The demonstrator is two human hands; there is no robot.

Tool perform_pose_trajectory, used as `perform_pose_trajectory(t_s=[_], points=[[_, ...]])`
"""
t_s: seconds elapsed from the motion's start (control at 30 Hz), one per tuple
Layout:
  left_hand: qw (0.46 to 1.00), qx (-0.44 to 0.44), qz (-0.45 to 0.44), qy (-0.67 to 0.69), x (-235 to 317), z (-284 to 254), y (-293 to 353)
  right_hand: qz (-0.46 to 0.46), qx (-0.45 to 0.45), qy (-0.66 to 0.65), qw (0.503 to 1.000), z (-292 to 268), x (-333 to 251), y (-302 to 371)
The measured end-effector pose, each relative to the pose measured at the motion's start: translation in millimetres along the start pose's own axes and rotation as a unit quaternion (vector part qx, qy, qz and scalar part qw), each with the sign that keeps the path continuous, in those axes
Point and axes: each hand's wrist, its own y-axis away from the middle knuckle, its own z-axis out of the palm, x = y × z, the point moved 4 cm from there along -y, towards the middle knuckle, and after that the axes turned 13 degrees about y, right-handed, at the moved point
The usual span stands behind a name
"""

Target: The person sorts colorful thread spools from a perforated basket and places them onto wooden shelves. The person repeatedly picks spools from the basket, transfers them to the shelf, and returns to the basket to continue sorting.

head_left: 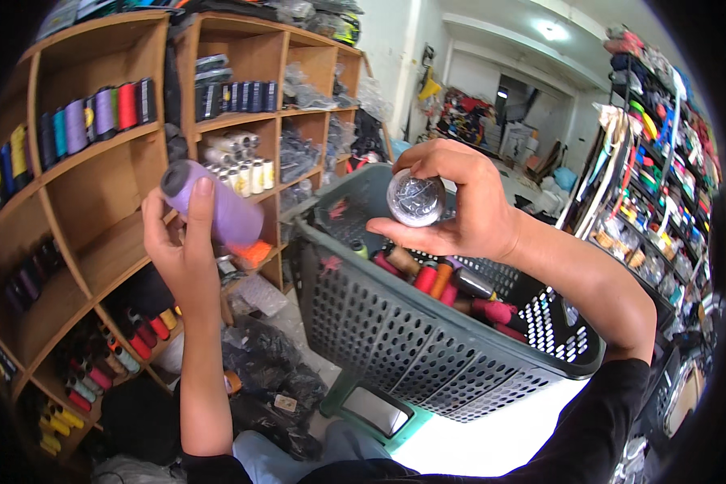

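A lilac thread spool (224, 208) is gripped in my left hand (184, 250), thumb along its side, tilted in front of the wooden shelves. My right hand (480, 198) is curled round a thread spool (416, 198) whose round end faces me; shiny, crinkled clear plastic seems to cover it, and its far side is hidden. That hand is above the rim of a dark grey-green perforated plastic basket (379, 323). Inside the basket lie loose spools, among them a red one (426, 277), an orange one (440, 279) and a dark one (473, 282).
Wooden cubby shelves (97, 149) on the left carry spools in colour rows, with white spools (250, 176) in one compartment. Black plastic bags (274, 379) lie on the floor below, beside a green stool (371, 407). A crowded rack (661, 169) stands at right.
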Motion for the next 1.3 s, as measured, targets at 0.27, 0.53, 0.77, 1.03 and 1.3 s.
perform_pose_trajectory(t_s=[0.27,0.53,0.77,1.03,1.3], points=[[0.982,-0.042,-0.174,0.058,3,-88,7,0.145,-0.047,-0.154,0.976,101,-55,-72],[0.977,0.007,-0.213,0.014,30,-182,-7,0.215,-0.089,-0.405,0.884,225,-135,-152],[0.966,0.107,-0.189,-0.137,60,-294,-31,0.239,-0.128,-0.485,0.832,309,-219,-198],[0.922,0.2,-0.07,-0.323,64,-453,-60,0.312,-0.175,-0.558,0.749,410,-286,-227],[0.723,0.104,0.134,-0.67,70,-553,-111,0.402,-0.13,-0.704,0.571,513,-331,-266]])
